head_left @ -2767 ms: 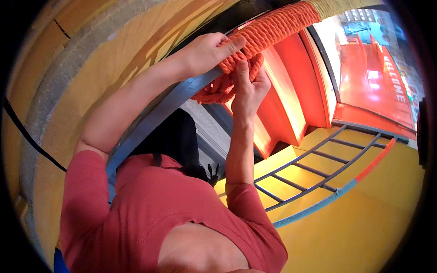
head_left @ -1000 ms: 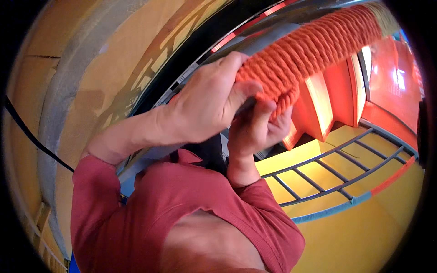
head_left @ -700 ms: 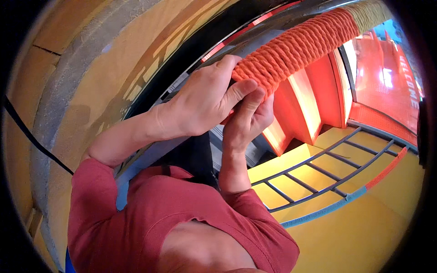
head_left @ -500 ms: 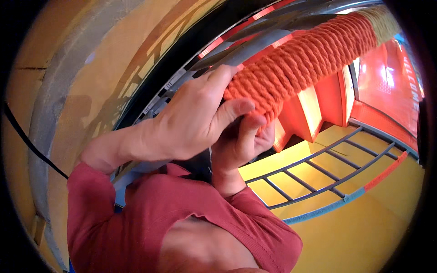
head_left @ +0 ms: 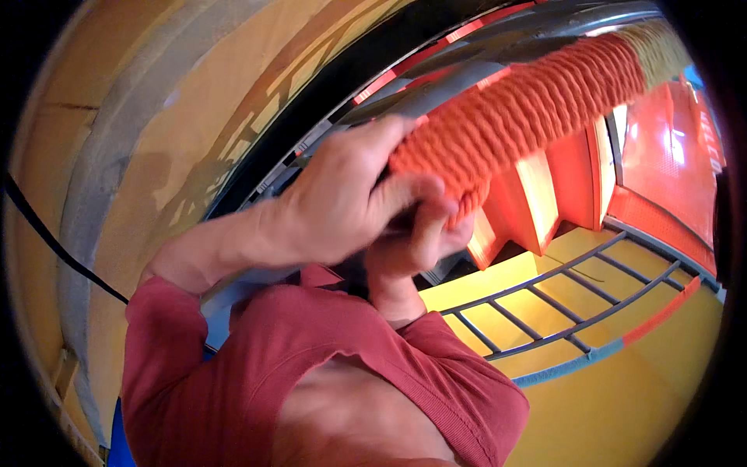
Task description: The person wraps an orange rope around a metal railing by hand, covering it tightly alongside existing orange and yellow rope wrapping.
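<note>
A thick bar wrapped in coils of orange rope (head_left: 537,113) slants from the upper right down to the middle of the head view. My left hand (head_left: 338,191) is closed around the lower end of the wrapping, fingers going behind it and thumb pressed along its near side. Just below, my right hand (head_left: 424,237) has its fingers curled and its thumb raised against the underside, where the orange rope hangs down in a short bunch. The tips of both hands' fingers are partly hidden, and both hands are slightly blurred. Beige rope (head_left: 660,53) covers the bar's far end.
Orange-lit steps (head_left: 537,194) rise behind the bar. At right is a dark metal ladder-like railing (head_left: 537,300), its outer rail wrapped in blue and orange, over a yellow surface (head_left: 622,412). A tan curved wall (head_left: 117,233) with a black cable (head_left: 62,249) stands at left.
The whole view has shifted a little, so things appear slightly farther right and lower. Both hands stay at the wrapping's lower end, now more blurred by motion.
</note>
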`<state>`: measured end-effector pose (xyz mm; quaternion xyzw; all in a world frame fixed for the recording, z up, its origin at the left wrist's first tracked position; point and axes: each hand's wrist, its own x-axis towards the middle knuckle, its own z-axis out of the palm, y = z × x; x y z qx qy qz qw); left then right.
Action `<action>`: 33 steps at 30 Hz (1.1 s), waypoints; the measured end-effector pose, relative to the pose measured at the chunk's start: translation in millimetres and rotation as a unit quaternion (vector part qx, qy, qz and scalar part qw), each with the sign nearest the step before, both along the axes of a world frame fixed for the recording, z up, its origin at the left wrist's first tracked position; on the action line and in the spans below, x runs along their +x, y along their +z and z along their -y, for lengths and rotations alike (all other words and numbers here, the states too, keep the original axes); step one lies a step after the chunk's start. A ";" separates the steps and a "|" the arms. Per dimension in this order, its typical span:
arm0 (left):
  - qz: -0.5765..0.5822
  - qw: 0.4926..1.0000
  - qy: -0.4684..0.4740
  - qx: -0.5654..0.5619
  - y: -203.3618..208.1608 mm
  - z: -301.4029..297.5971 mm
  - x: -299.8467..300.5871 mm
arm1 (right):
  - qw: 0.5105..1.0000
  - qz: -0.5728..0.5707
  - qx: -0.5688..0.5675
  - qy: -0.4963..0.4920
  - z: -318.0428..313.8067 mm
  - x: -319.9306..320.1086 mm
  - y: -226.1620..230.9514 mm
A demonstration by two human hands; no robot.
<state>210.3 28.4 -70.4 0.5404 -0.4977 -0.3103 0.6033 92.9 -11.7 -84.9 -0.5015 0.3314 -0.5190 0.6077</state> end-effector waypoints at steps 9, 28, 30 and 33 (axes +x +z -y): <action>-0.028 0.989 -0.079 0.124 11.8 -1.3 17.8 | 0.933 -0.301 -0.051 0.189 32.2 -56.0 35.4; 0.216 0.941 0.199 0.171 51.7 36.8 -26.3 | 0.914 -0.202 0.052 0.347 39.2 -60.7 36.3; 0.151 0.964 0.152 0.156 49.0 31.8 -18.2 | 0.907 -0.187 0.068 0.371 38.8 -58.7 34.2; 0.119 0.973 0.131 0.150 45.1 26.9 -14.4 | 0.899 -0.196 0.118 0.374 33.7 -57.9 44.7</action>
